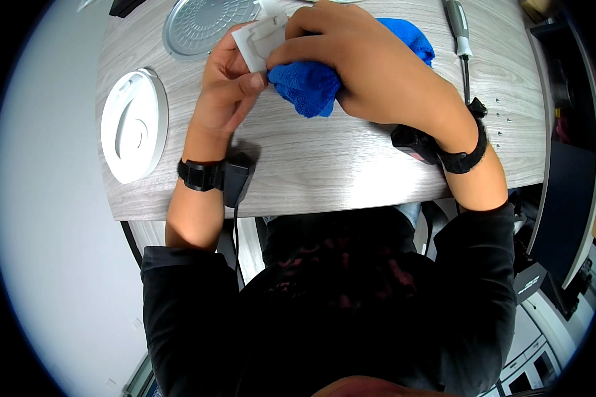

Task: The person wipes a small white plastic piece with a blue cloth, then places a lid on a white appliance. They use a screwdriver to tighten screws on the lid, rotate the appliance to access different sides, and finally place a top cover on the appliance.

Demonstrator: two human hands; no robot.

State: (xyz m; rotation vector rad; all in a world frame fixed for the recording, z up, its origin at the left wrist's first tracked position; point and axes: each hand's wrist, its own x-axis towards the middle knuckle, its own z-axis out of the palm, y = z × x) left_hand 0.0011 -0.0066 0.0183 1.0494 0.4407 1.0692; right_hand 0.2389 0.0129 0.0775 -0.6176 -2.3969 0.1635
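My left hand (226,92) holds a small white plastic part (250,51), roughly square, with its thumb near the lower edge. My right hand (361,59) grips a bunched blue cloth (308,86), and its fingers reach over to the white part's right side. The cloth hangs below that hand, and more of it shows beyond the knuckles. Both hands are close together over the far middle of the table. The right fingertips are partly hidden behind the part and the cloth.
On the wood-grain table (298,165), a white round housing (157,126) lies at the left. A grey ribbed disc (208,26) sits at the back. A grey-handled screwdriver (457,26) and several small screws (499,125) are on the right. Black devices are strapped to both wrists.
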